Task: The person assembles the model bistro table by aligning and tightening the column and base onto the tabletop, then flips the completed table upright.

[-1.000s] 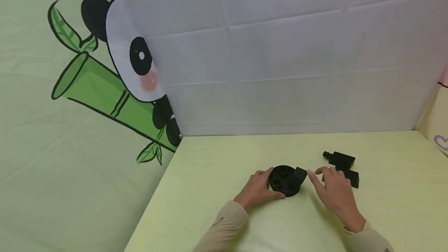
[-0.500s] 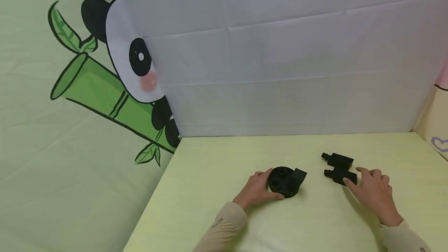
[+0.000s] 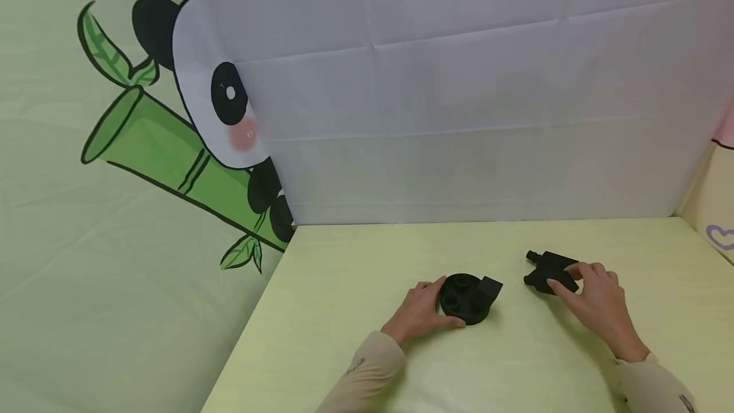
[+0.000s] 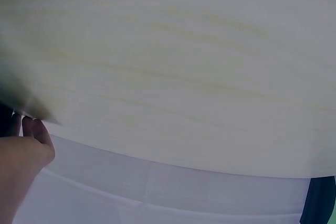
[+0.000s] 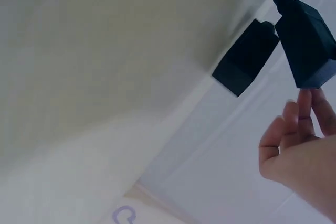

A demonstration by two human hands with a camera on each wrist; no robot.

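A round black base [image 3: 459, 298] lies on the table with a black block [image 3: 489, 289] standing on its right side and round sockets in its top. The left hand [image 3: 417, 314] grips the base's left edge, thumb at the front; in the left wrist view this hand [image 4: 26, 156] shows at the left edge. With thumb and fingers the right hand [image 3: 603, 306] pinches the wide end of a black bottle-shaped piece [image 3: 549, 280], neck pointing left. In the right wrist view, the hand [image 5: 302, 156] holds this piece [image 5: 307, 43] by its end.
A second bottle-shaped black piece [image 3: 555, 260] lies just behind the held one, seen also in the right wrist view [image 5: 247, 59]. Behind the pale yellow table [image 3: 321, 260] hangs a white cloth [image 3: 459, 81]; a green panda-printed cloth [image 3: 115, 285] is at the left.
The right hand moved from beside the base to the bottle-shaped pieces, then took hold of the nearer one and shifted it slightly left and back. The left hand and base stayed almost still.
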